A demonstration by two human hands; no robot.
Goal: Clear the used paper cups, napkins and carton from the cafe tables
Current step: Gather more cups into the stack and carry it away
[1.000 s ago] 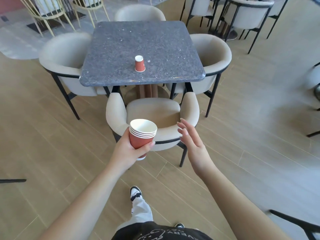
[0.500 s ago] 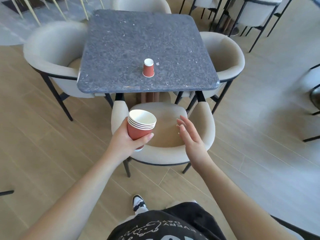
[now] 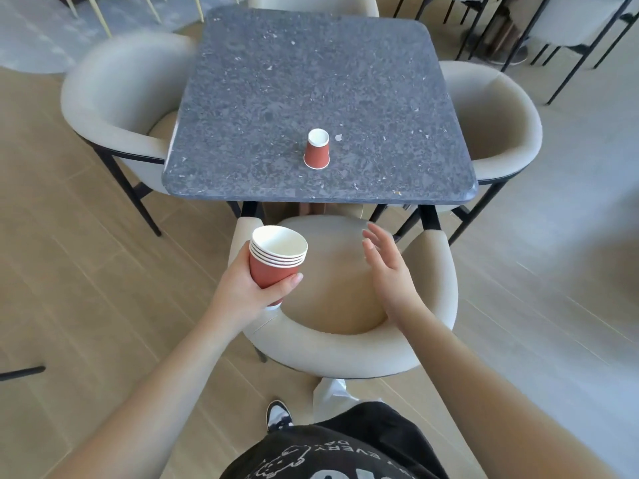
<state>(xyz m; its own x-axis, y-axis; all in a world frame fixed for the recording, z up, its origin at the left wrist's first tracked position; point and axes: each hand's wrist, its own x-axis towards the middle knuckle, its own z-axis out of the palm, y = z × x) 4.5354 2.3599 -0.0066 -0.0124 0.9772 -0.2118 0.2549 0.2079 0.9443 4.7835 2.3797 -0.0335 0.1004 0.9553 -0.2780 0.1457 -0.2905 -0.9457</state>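
Gripping a stack of red paper cups in the left hand, thumb curled round it; right hand empty, fingers straight, above near chair. Single upside-down cup on grey table, toward near edge.

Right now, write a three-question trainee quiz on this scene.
1. True or false: the lone cup on the table stands rim down.
2. Which hand grips the stacked cups? A) left hand B) right hand
3. Fill in: the right hand is ____ and holds nothing.

Key: 1 true; 2 A; 3 open
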